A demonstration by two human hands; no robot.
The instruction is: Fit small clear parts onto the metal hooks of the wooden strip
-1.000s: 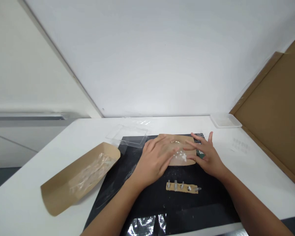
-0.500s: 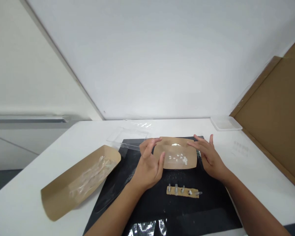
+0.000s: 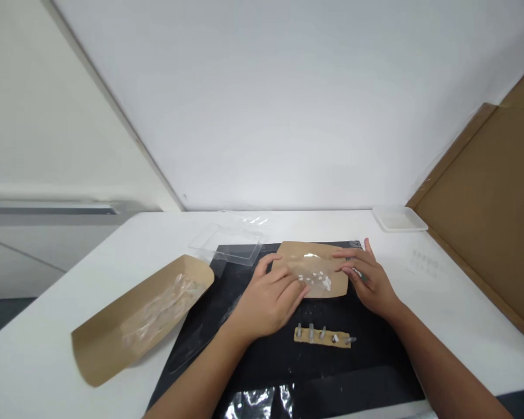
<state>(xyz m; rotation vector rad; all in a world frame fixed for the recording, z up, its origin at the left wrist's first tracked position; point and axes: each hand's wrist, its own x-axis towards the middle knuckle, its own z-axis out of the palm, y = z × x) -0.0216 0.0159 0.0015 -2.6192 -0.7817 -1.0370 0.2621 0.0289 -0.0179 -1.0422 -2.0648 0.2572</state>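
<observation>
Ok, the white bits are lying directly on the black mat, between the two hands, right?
No: in the head view, the white bits lie on the kraft card, which sits on the black mat. They are between the left hand and right hand, as you said.

Smooth matt kraft card [image 3: 293,254], a dull black mat [image 3: 262,364] and a glossy clear plastic tray [image 3: 227,244].

Narrow gap of black mat [image 3: 367,372] between hands [image 3: 268,302] [image 3: 371,279] and bolt-studded cardboard strip [image 3: 322,337], kraft paper tray [image 3: 113,343] obstructing left, clear plastic lid [image 3: 225,244] ahead, cardboard panel [image 3: 475,233] bounding white table [image 3: 463,314] right
</observation>
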